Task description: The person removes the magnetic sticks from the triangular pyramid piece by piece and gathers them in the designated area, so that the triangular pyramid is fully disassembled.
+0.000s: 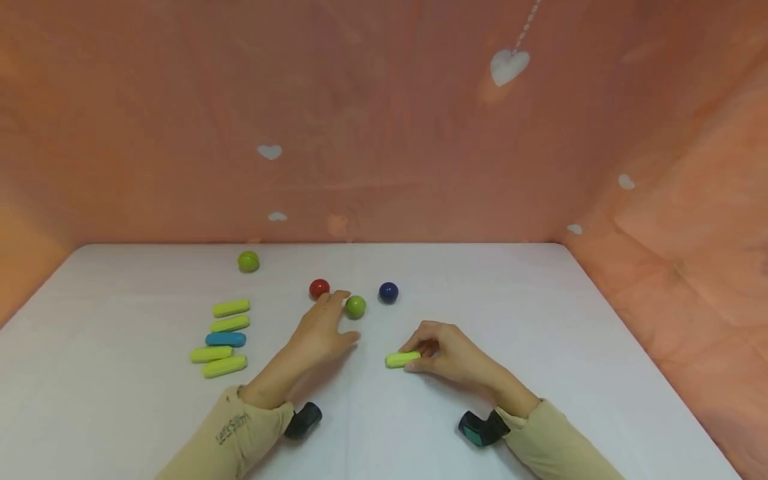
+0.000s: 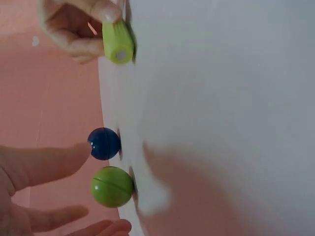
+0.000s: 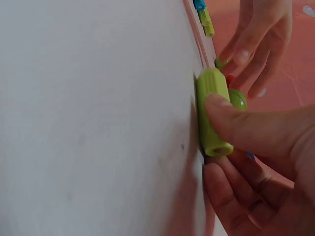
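My right hand [image 1: 453,352] pinches a stubby yellow-green ribbed stick [image 1: 396,361] between thumb and fingers, low over the white table. In the right wrist view the thumb lies along the side of this stick [image 3: 211,83]. My left hand [image 1: 321,332] is spread with relaxed fingers and holds nothing. Between its thumb and fingers in the head view is a green ball [image 1: 356,307]. A red ball [image 1: 319,288] lies just beyond its knuckles, partly covered by the hand. A dark blue ball [image 1: 389,293] sits to the right of the green one.
On the left of the white table [image 1: 120,413], several yellow-green sticks [image 1: 225,367] and one blue stick [image 1: 225,339] form a rough column. Another green ball [image 1: 249,261] lies near the back edge. An orange cloth [image 1: 384,120] with pale hearts hangs behind and along the sides.
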Action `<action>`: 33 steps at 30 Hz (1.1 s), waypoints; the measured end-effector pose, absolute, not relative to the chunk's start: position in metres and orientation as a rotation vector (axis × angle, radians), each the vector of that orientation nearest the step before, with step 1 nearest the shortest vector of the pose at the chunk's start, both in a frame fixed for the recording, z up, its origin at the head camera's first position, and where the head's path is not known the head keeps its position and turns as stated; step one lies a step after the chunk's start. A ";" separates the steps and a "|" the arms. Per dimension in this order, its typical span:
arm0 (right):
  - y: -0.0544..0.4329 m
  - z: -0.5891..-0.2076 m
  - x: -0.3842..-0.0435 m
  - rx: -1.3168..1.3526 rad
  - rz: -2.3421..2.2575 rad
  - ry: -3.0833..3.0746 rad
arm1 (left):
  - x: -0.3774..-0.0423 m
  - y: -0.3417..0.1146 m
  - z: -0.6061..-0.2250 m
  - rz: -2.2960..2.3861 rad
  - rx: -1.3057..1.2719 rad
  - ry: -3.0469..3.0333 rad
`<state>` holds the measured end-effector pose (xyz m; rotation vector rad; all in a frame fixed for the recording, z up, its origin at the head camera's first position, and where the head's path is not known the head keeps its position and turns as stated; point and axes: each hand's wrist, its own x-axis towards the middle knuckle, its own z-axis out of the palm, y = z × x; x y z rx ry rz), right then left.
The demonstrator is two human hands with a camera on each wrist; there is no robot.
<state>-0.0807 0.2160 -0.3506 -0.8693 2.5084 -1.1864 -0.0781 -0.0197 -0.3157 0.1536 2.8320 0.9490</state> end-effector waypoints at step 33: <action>0.210 -0.367 -0.073 -0.929 -1.236 2.378 | -0.093 -0.002 -0.343 0.873 0.276 3.026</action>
